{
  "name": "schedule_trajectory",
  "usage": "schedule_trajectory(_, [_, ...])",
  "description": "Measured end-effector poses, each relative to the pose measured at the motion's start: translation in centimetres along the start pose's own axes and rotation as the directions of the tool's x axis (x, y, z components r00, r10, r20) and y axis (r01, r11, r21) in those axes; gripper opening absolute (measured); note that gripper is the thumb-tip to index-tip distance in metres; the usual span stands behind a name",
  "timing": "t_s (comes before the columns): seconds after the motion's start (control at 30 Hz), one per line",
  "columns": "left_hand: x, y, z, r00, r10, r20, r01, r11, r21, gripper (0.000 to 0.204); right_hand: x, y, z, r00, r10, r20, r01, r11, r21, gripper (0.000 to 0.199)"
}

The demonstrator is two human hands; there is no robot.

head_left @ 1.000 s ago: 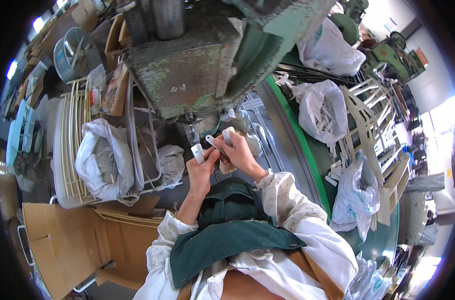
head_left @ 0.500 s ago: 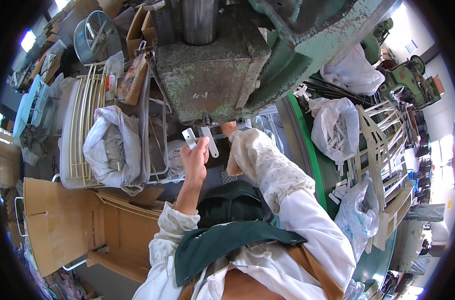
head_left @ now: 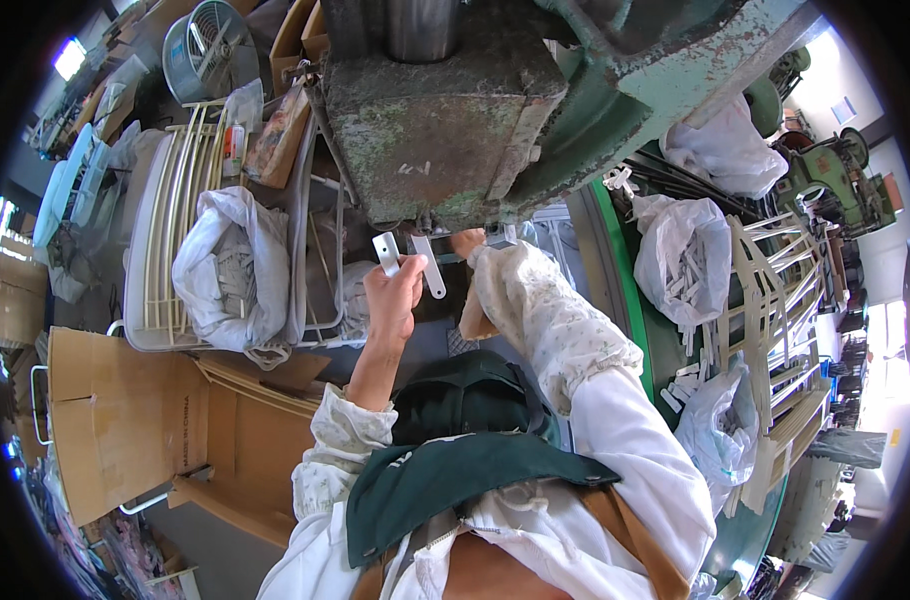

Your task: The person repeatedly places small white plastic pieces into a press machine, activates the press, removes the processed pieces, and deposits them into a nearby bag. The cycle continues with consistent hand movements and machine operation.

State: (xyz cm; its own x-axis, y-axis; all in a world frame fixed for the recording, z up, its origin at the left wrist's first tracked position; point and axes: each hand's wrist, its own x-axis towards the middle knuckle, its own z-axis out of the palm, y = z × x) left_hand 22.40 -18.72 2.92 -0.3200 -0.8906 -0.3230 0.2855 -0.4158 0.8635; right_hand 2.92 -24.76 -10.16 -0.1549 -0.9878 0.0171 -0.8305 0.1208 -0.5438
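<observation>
My left hand (head_left: pixel 393 292) is closed around a short white flat strip (head_left: pixel 385 252), whose upper end, with a hole in it, sticks up above the fingers. Just right of that hand a second white strip (head_left: pixel 429 268) slants down from beneath the press head, with a hole near its rounded lower end. Whether the left fingertips touch this second strip I cannot tell. My right hand (head_left: pixel 467 242) is at the lower edge of the worn green press head (head_left: pixel 425 150). Its fingers are hidden under the press, so what they hold does not show.
White sacks of strips stand at left (head_left: pixel 233 270) and right (head_left: pixel 683 260). An open cardboard box (head_left: pixel 125 420) lies at lower left. Cream metal frames (head_left: pixel 765 330) are stacked at right, and a green-edged table (head_left: pixel 630 290) runs beside my right arm.
The whole view has shifted a little, with the press and sacks at slightly different places in it. Both hands and the two strips keep nearly the same places relative to the press.
</observation>
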Motion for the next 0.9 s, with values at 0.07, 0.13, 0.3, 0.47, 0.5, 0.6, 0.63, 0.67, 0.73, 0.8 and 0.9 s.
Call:
schedule_trajectory(0.07, [-0.4,0.1,-0.1,1.0,-0.012,-0.001,0.012,1.0,0.019,0.023,0.2,0.0,-0.1,1.0,-0.008,0.001,0.008,1.0,-0.003,0.019])
schedule_trajectory(0.13, [-0.2,-0.1,-0.1,0.999,-0.034,0.0,0.034,0.999,0.018,0.023,0.3,-0.2,-0.2,1.0,-0.007,0.006,0.007,1.0,0.001,0.02])
schedule_trajectory(0.3, [0.0,-1.7,-0.9,0.995,-0.09,-0.041,0.09,0.996,0.001,0.022,0.6,-0.3,-0.4,1.0,-0.01,0.014,0.009,1.0,0.013,0.022])
schedule_trajectory(0.47, [-1.0,-1.7,-1.9,0.997,-0.076,0.008,0.075,0.994,0.08,0.023,0.8,0.0,-0.8,1.0,-0.015,0.01,0.015,0.999,0.035,0.024])
schedule_trajectory(0.5, [-1.2,-1.6,-2.4,0.994,-0.096,0.052,0.097,0.995,-0.017,0.026,0.7,0.0,-0.8,1.0,-0.016,0.007,0.016,0.999,0.044,0.025])
schedule_trajectory(0.6, [-1.7,-1.1,-4.0,0.972,-0.142,0.186,0.175,0.969,-0.176,0.042,0.6,0.3,-1.1,1.0,-0.021,-0.012,0.022,0.996,0.089,0.026])
schedule_trajectory(0.63, [-1.7,-1.0,-4.2,0.965,-0.137,0.225,0.182,0.964,-0.193,0.042,0.5,0.5,-1.3,1.0,-0.021,-0.021,0.024,0.993,0.115,0.027])
schedule_trajectory(0.67, [-1.9,-0.5,-4.3,0.956,-0.129,0.264,0.187,0.96,-0.21,0.042,0.5,0.6,-1.7,0.999,-0.026,-0.03,0.03,0.989,0.143,0.027])
schedule_trajectory(0.73, [-1.5,-0.6,-5.0,0.932,-0.143,0.333,0.222,0.951,-0.213,0.039,-0.3,1.3,-2.8,0.998,-0.035,-0.048,0.046,0.97,0.238,0.028])
schedule_trajectory(0.8, [-1.3,-1.0,-5.2,0.949,-0.119,0.293,0.153,0.984,-0.096,0.038,-1.3,1.4,-4.1,0.997,-0.054,-0.062,0.073,0.928,0.365,0.029])
schedule_trajectory(0.9, [-1.4,-0.4,-5.3,0.953,-0.143,0.269,0.122,0.988,0.094,0.037,-4.4,-1.3,-7.0,0.995,-0.088,-0.051,0.101,0.776,0.623,0.03])
